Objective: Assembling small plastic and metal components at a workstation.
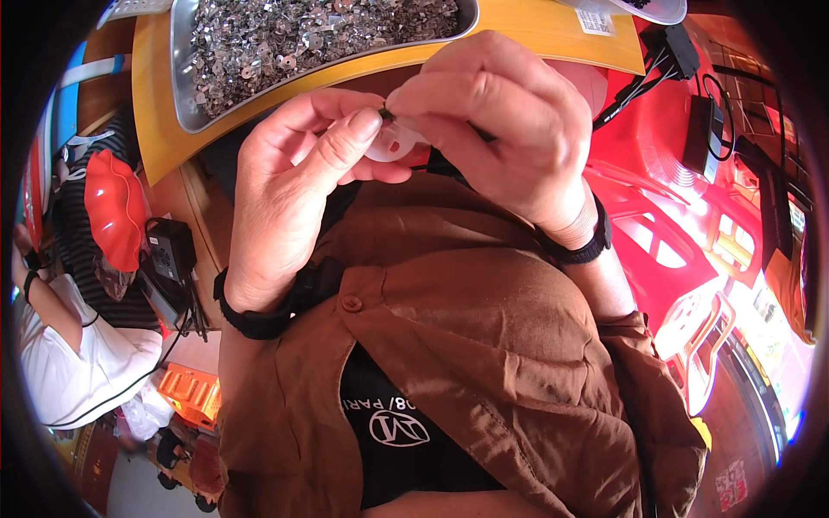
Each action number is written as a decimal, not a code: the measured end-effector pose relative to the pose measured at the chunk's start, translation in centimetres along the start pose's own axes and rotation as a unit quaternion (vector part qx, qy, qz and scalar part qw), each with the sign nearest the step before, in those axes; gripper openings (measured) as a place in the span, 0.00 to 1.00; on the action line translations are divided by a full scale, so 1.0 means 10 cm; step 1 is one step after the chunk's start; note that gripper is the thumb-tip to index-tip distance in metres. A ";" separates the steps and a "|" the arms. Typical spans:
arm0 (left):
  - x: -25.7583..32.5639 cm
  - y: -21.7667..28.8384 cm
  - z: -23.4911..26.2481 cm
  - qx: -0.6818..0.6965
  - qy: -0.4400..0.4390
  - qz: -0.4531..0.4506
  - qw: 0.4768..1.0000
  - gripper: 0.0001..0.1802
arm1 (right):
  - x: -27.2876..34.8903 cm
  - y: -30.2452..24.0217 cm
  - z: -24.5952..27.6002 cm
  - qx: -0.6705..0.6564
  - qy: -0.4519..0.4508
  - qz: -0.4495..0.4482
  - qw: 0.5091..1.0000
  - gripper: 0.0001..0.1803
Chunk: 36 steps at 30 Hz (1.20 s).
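Note:
My left hand (pixel 289 177) and my right hand (pixel 509 129) meet fingertip to fingertip just in front of the table edge. Between them is a small whitish, translucent round piece (pixel 390 145) with holes in it, partly covered by my fingers. The left thumb and fingers are closed on this piece. At its upper edge sits a tiny dark green bit (pixel 385 113), where the right thumb and forefinger are pinched together; what that pinch holds is hidden. Beyond my hands, a metal tray (pixel 183 86) holds a heap of small shiny metal parts (pixel 302 52).
The tray rests on a yellow-brown tabletop (pixel 155 112). A white bowl (pixel 665 10) stands at the far right. Red plastic stools (pixel 643 224) and black cables are on the right. At left are a red wavy-edged dish (pixel 114 210), a black power adapter (pixel 170 249) and another person's arm (pixel 53 306).

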<state>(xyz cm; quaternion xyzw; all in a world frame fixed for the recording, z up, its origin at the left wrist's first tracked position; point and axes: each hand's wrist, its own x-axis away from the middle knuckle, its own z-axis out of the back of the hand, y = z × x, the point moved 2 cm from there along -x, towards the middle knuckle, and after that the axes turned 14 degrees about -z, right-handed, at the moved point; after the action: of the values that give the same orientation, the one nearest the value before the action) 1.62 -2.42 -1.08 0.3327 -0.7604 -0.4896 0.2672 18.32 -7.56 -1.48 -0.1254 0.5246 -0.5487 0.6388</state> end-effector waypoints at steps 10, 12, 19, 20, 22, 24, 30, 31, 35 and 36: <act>0.01 0.00 0.00 -0.121 0.049 -0.072 0.989 0.09 | 0.10 -0.01 -0.11 -0.299 -0.108 -0.404 0.858 0.06; 0.01 -0.01 0.00 -0.133 0.043 -0.085 0.986 0.08 | 0.07 -0.01 -0.10 -0.309 -0.117 -0.422 0.844 0.08; 0.00 -0.01 0.01 -0.193 0.017 -0.111 0.975 0.05 | 0.09 0.06 -0.09 -0.335 -0.172 -0.484 0.790 0.11; 0.00 -0.02 0.02 -0.198 0.006 -0.115 0.973 0.05 | 0.09 0.07 -0.08 -0.335 -0.172 -0.484 0.790 0.11; -0.01 -0.03 0.03 -0.205 -0.008 -0.119 0.971 0.05 | 0.09 0.08 -0.04 -0.343 -0.209 -0.511 0.759 0.11; 0.00 -0.04 0.02 -0.212 -0.022 -0.124 0.969 0.05 | 0.11 0.11 -0.05 -0.352 -0.214 -0.512 0.754 0.11; 0.01 -0.01 0.02 -0.205 -0.025 -0.098 0.973 0.06 | 0.06 0.04 -0.01 -0.339 -0.209 -0.496 0.772 0.10; 0.00 0.01 0.01 -0.181 -0.011 -0.062 0.982 0.08 | 0.05 0.03 -0.01 -0.328 -0.190 -0.495 0.782 0.10; -0.01 0.02 -0.02 -0.107 0.015 -0.045 0.993 0.15 | 0.10 0.07 -0.07 -0.220 -0.121 -0.422 0.871 0.07; -0.01 0.04 -0.04 -0.107 0.015 -0.045 0.993 0.15 | 0.10 0.06 -0.08 -0.170 -0.096 -0.371 0.908 0.06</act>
<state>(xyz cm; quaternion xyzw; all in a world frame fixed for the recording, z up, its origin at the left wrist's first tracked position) 1.85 -2.43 -0.60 0.3429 -0.6837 -0.5749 0.2905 17.88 -7.83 -2.80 -0.4694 0.4617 -0.6339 0.4058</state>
